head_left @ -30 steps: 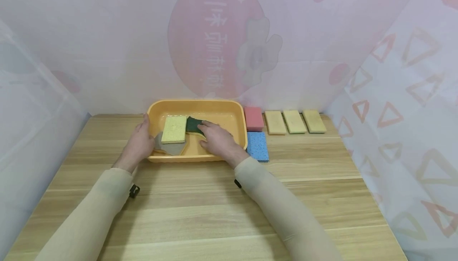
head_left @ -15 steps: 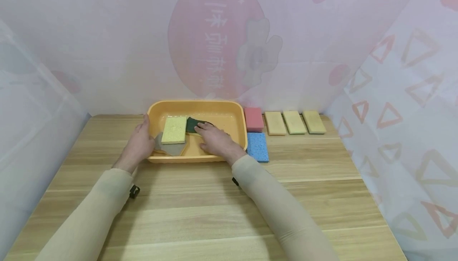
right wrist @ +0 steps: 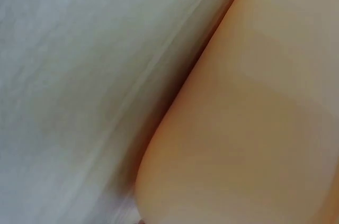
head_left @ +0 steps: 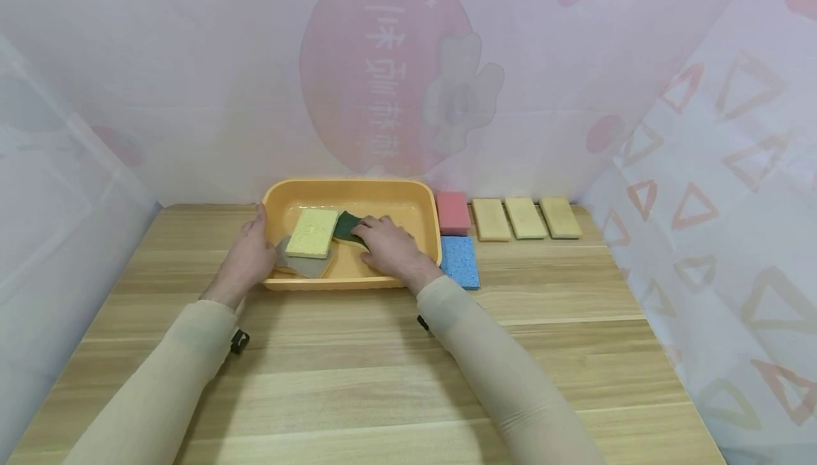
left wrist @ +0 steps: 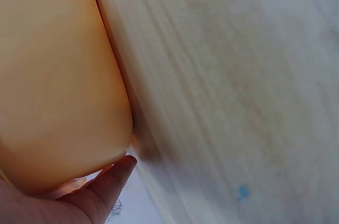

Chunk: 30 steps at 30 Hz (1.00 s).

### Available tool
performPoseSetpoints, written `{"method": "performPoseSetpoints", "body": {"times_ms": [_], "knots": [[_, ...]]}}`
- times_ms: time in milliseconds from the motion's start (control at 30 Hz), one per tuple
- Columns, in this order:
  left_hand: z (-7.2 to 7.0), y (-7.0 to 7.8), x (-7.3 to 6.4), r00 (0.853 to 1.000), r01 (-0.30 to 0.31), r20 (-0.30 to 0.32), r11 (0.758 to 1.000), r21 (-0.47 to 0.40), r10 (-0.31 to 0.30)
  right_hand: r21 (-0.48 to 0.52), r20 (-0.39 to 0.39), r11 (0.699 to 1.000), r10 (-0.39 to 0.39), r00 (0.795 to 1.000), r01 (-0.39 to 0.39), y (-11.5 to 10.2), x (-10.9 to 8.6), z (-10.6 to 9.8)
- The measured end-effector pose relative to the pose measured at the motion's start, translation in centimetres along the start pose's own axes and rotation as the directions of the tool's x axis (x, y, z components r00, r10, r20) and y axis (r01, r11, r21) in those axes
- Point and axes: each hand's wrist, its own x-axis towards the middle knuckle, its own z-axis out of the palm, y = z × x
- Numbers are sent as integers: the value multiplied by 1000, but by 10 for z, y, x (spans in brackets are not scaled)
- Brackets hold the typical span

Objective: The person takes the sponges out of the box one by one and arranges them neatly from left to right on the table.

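In the head view, a yellow-orange plastic tray (head_left: 351, 283) stands at the back of the table. My left hand (head_left: 247, 256) rests against its left end, fingers fairly straight; the left wrist view shows a fingertip (left wrist: 127, 161) touching the tray's outer wall. Inside, my right hand (head_left: 389, 247) holds the right end of a dark green-topped scouring sponge (head_left: 347, 226) between curled fingers and thumb, partly covering it. Left of that lies a pale yellow sponge (head_left: 313, 232), turned slightly, on top of a grey-faced sponge (head_left: 310, 267). The right wrist view shows only the tray's outer wall (right wrist: 238, 128) and tabletop.
Right of the tray, a pink sponge (head_left: 454, 213) lies behind a blue sponge (head_left: 460, 262). Farther right, three pale yellow sponges, among them the middle one (head_left: 525, 217), form a row near the back wall. Printed cloth walls border the wooden table (head_left: 332, 380).
My right hand moved slightly left, then back right, its fingers curling more at the green sponge. The green sponge and the pale yellow one shifted and turned a little. My left hand stayed put.
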Motion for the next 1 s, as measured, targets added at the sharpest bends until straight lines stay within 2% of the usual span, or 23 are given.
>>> {"method": "performPoseSetpoints", "body": {"times_ms": [233,533,1000], "knots": [[0,2,-1,1000,-1,-2,1000,24,1,11,1,1000,5,1000,-5,4,-3,-1],[-1,4,-2,1000,26,8,1000,12,-27,65,29,998,-18,999,16,10,-10,-7],[-1,3,0,1000,21,4,1000,21,-21,-8,-6,999,-47,999,47,13,-18,-10]]}}
